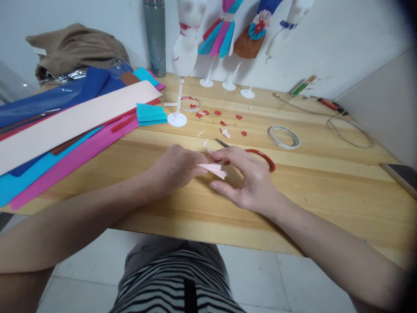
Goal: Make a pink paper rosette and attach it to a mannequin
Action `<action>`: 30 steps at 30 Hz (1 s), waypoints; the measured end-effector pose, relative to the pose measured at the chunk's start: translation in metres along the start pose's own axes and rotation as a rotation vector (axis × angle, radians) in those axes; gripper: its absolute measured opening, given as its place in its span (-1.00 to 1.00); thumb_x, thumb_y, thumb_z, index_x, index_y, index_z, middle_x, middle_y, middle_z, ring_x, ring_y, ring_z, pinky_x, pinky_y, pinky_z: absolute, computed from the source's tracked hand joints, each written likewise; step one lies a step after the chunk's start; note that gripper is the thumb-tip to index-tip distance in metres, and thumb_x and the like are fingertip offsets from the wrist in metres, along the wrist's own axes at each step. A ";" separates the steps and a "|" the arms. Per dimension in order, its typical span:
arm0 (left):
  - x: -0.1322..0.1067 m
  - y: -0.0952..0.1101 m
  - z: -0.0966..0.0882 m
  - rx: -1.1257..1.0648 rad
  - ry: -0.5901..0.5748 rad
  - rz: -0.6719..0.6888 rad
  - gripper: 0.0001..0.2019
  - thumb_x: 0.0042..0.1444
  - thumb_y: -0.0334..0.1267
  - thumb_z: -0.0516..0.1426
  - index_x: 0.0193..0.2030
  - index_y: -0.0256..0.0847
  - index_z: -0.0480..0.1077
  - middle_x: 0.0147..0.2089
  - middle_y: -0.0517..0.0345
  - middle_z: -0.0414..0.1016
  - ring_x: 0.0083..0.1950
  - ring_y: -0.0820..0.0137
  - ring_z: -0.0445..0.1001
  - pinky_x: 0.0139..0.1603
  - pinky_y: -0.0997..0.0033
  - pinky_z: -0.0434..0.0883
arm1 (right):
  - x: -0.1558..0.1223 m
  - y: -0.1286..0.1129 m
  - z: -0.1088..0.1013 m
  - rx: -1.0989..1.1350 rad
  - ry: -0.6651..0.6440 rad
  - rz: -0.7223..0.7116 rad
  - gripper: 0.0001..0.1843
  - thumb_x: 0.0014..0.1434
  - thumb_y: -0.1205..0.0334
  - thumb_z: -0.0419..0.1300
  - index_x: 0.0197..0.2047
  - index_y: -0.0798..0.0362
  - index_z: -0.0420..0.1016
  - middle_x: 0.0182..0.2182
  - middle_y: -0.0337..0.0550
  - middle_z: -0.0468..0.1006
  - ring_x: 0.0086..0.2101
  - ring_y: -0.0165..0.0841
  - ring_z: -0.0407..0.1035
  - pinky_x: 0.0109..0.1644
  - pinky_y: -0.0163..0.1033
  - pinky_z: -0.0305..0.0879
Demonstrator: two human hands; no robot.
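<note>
Between the fingers of my left hand [177, 167] is the narrow end of a small pleated pale pink paper fan [213, 168]. Its wider, frilled end points right. My right hand [249, 176] curves around that end, thumb and fingers apart, with a gap to the paper. Behind my right hand lie scissors with red handles [265, 157], partly covered by the hand. Small red paper flowers [217, 113] and pale pink scraps [224, 132] are scattered on the table beyond my hands.
Folded coloured paper strips [74, 113] cover the left side. A small white dress form [177, 118] stands behind my hands, with dressed ones at the wall. A tape roll [284, 137], a cable [352, 134] and a phone [402, 176] lie to the right; a bottle [155, 39] stands behind.
</note>
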State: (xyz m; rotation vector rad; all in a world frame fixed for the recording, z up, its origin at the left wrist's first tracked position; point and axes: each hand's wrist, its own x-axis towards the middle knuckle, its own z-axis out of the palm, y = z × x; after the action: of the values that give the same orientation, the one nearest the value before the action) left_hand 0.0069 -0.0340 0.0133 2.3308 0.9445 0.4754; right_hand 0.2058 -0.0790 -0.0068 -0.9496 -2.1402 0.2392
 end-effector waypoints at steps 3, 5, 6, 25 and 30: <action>0.002 0.003 -0.002 -0.124 -0.052 -0.165 -0.86 0.11 -0.40 0.21 -0.25 -0.29 0.63 -0.51 0.17 0.55 -0.42 0.44 0.47 -0.31 0.50 0.29 | 0.000 0.001 0.001 -0.018 -0.019 -0.017 -0.66 0.20 0.22 0.29 0.05 0.02 0.45 -0.15 0.00 0.60 -0.19 -0.19 0.51 -0.16 -0.08 0.47; 0.003 0.003 -0.002 -0.286 -0.103 -0.267 -0.87 0.08 -0.38 0.22 -0.28 -0.32 0.62 -0.61 0.21 0.48 -0.50 0.45 0.46 -0.40 0.52 0.32 | 0.000 0.001 0.001 -0.008 -0.025 -0.022 -0.67 0.21 0.24 0.27 0.06 0.01 0.45 -0.15 -0.01 0.60 -0.20 -0.21 0.51 -0.18 -0.09 0.47; 0.003 0.002 -0.001 -0.350 -0.123 -0.302 -0.88 0.07 -0.37 0.23 -0.29 -0.32 0.61 -0.63 0.23 0.45 -0.53 0.45 0.46 -0.44 0.53 0.33 | 0.000 0.000 0.001 0.008 -0.026 -0.023 -0.69 0.22 0.25 0.26 0.04 0.01 0.47 -0.16 -0.02 0.61 -0.21 -0.23 0.50 -0.19 -0.10 0.46; 0.007 0.002 0.001 -0.670 -0.208 -0.412 -0.79 0.15 -0.35 0.16 -0.49 -0.35 0.48 -0.65 0.20 0.44 -0.61 0.54 0.42 -0.55 0.62 0.32 | 0.002 0.008 0.008 0.955 -0.057 0.806 -0.63 -0.06 0.06 0.48 -0.47 0.03 0.38 -0.61 -0.34 0.42 -0.60 -0.50 0.31 -0.50 -0.34 0.24; 0.006 0.001 -0.003 -0.910 -0.264 -0.528 -0.73 0.15 -0.30 0.20 -0.55 -0.36 0.47 -0.66 0.16 0.43 -0.64 0.58 0.37 -0.57 0.64 0.26 | -0.002 0.014 0.004 0.885 -0.060 0.632 -0.63 0.14 -0.12 0.31 -0.39 0.03 0.43 -0.55 -0.25 0.49 -0.56 -0.43 0.35 -0.48 -0.28 0.30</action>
State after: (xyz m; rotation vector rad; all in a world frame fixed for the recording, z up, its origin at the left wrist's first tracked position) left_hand 0.0101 -0.0291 0.0166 1.2331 0.9063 0.2739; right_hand 0.2113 -0.0700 -0.0162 -1.0137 -1.4396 1.3943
